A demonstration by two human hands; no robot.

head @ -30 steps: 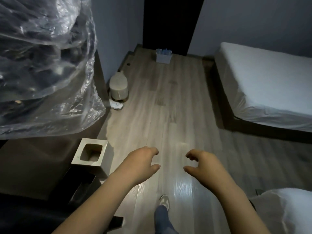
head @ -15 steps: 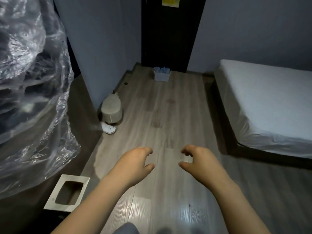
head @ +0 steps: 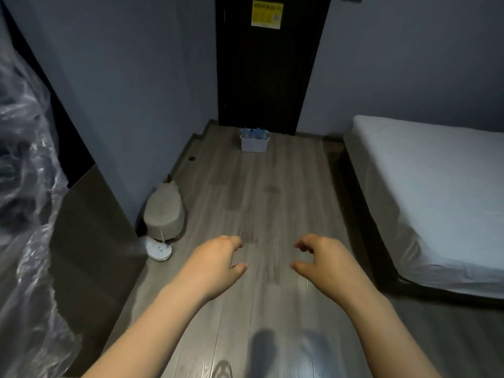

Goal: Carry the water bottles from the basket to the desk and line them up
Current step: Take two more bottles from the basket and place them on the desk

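Stretching from the basket (head: 254, 144) toward the camera, the grey wooden floor (head: 286, 192) takes most of the view. The bed (head: 436, 186) with a white sheet lies to the right of the basket. A crumpled clear plastic sheet (head: 24, 186) is far to the left of the basket, and it partly covers a brown surface (head: 90, 241), also left of the basket and nearer to the camera. The dark door (head: 270, 77) stands directly behind the basket. A beige round stool (head: 163, 216) sits on the floor left of the basket and nearer, against the wall corner. The left hand (head: 215, 264) and the right hand (head: 324, 261) are both held over the floor, well apart from the basket on its near side; their fingers are loosely curled and they hold nothing. The white basket itself stands on the floor, and the water bottles (head: 253, 133) stand inside it, only their tops showing. A small white round device (head: 159, 251) lies left of the basket, just beside the stool. A yellow notice (head: 266, 14) is stuck on the door, high above the basket; its print is too small to read.
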